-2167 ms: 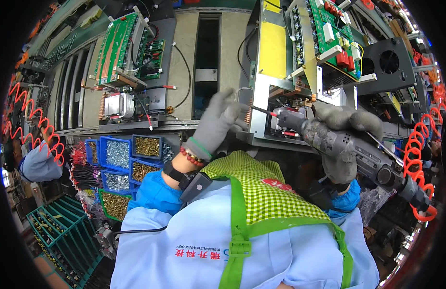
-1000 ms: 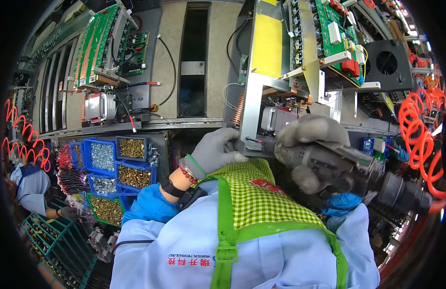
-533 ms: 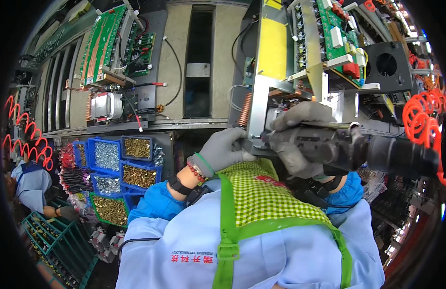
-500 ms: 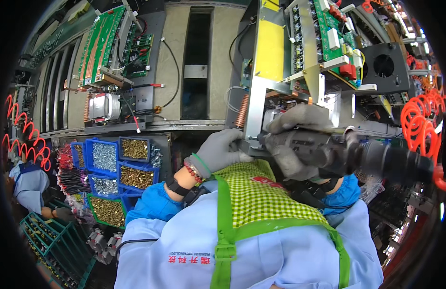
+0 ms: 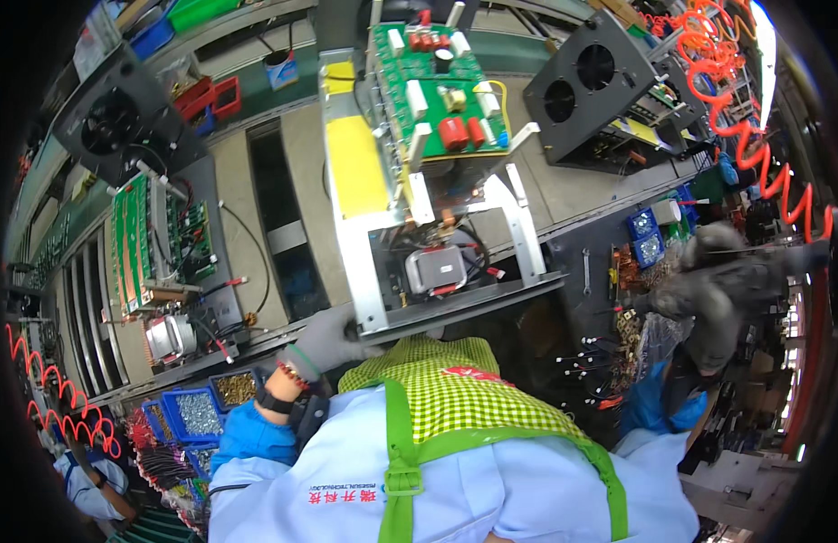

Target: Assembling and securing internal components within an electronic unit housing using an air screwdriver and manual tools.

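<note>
Left hand point(image 5: 326, 338) is at the near left corner of the metal chassis point(image 5: 357, 262), can't tell if it's actually gripping. Right hand point(image 5: 711, 312) is wrapped around a blurry power driver point(image 5: 790, 262), well right of the chassis.

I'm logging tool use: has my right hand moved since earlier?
Yes: your right hand moved rightward, away from the metal frame, beyond its right end.

two gloved hands point(image 5: 325, 340), one power driver point(image 5: 767, 267), one wrench point(image 5: 587, 271)
</note>
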The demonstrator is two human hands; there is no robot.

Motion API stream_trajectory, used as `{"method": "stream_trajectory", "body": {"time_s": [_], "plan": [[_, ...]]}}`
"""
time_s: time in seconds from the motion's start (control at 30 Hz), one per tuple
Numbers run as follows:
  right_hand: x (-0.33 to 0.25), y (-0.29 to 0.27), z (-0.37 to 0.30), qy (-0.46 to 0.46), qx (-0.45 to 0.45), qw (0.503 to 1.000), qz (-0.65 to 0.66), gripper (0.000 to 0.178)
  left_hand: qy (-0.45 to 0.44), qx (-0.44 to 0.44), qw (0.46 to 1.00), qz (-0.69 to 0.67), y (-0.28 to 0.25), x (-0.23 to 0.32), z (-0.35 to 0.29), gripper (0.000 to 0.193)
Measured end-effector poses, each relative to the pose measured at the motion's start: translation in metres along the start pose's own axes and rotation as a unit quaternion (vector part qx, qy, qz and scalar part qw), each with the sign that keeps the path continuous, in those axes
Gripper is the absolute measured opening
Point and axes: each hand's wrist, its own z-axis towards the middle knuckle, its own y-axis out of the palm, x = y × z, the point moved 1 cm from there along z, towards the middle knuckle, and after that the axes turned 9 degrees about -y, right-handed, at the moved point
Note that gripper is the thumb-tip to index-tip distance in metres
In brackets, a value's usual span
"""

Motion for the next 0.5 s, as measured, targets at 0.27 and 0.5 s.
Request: {"method": "stream_trajectory", "body": {"time_s": [0.27, 0.5], "plan": [[0.334, -0.115, -0.075, 0.120, 0.156, 0.980, -0.025, 0.032, -0.055, 0.023, 0.998, -0.004, 0.016, 0.011, 0.006, 0.061], [0.479, -0.077, -0.064, 0.215, 0.193, 0.945, 0.153, 0.025, -0.197, 0.148, 0.945, -0.216, 0.025, -0.015, -0.019, 0.050]]}}
